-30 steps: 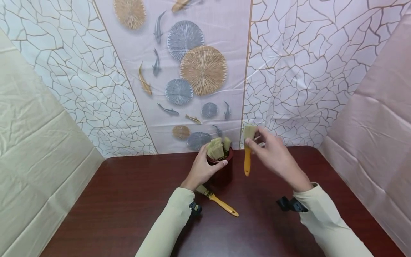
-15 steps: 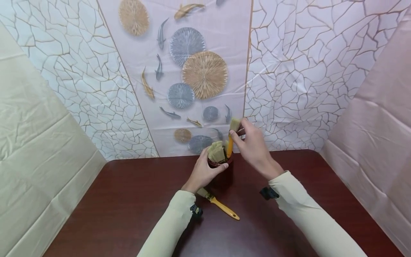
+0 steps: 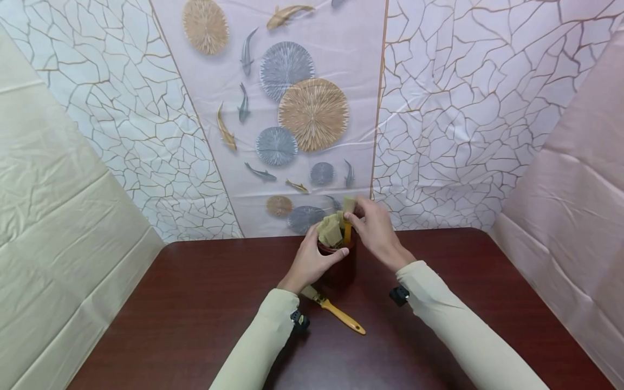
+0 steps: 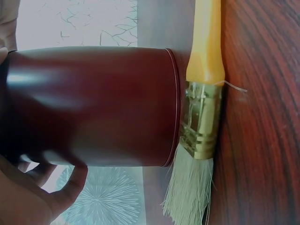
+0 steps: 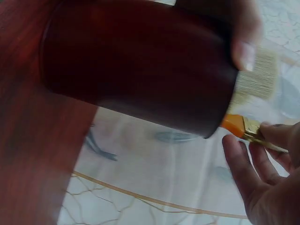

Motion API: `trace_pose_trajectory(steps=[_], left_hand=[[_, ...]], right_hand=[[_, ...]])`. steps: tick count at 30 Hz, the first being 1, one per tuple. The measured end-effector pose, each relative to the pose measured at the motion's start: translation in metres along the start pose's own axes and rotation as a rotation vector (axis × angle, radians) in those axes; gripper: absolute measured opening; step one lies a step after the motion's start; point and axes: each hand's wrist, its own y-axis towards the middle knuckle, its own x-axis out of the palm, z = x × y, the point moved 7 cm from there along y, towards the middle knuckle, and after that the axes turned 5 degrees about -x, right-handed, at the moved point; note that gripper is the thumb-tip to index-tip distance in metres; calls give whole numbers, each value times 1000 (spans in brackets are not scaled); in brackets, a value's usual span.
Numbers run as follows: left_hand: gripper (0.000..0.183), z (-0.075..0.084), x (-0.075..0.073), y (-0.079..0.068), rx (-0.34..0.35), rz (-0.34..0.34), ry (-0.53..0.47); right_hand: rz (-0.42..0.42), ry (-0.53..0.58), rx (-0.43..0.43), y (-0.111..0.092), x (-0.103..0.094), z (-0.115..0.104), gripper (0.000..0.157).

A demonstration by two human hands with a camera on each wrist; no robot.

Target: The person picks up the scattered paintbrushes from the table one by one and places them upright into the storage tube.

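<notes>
A dark red-brown cylindrical pot (image 4: 98,108) stands on the table, several paintbrushes (image 3: 330,232) in it with their pale bristles up. My left hand (image 3: 308,260) grips the pot near its rim, thumb at the front. Above the rim's right side my right hand (image 3: 375,227) pinches another paintbrush (image 5: 251,129) by its metal band. That brush's orange handle points down into the pot; its lower end is hidden. A further paintbrush (image 3: 341,316) with a yellow handle lies on the table in front of the pot, its bristles partly behind my left wrist.
The dark wood-grain table (image 3: 205,314) ends at a patterned cloth backdrop (image 3: 439,135) just behind the pot. Plain cloth walls (image 3: 58,216) slope up on both sides. A loose pale bristle (image 4: 234,86) sticks out beside the lying brush.
My right hand has carried its paintbrush left to the pot, then lowered it so the handle went inside the rim. The left hand keeps its hold on the pot.
</notes>
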Motion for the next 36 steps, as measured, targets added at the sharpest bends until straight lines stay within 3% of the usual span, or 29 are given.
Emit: trace_pose_trajectory(steps=[8,13,19,24,32,36], left_hand=[[93,3,-1,1,-12,19,-4],[98,3,-1,1,-18,18,14],[98,2,-3,1,-22,28,17],[99,0,-4,1,-25,31,15],[100,-1,-1,1,-7,22,9],[99,0,0,1,-4,17,9]], right_hand=[[-89,-70,-2,-7,18,13,11],[-125,-80,13,-17,19,10,27],[-97,-68,37,-25,17,7,22],[-73,-167,8,-23,22,7,18],[64,-273,44,-36,19,2,15],[27,-259,54,-36,21,-1,16]])
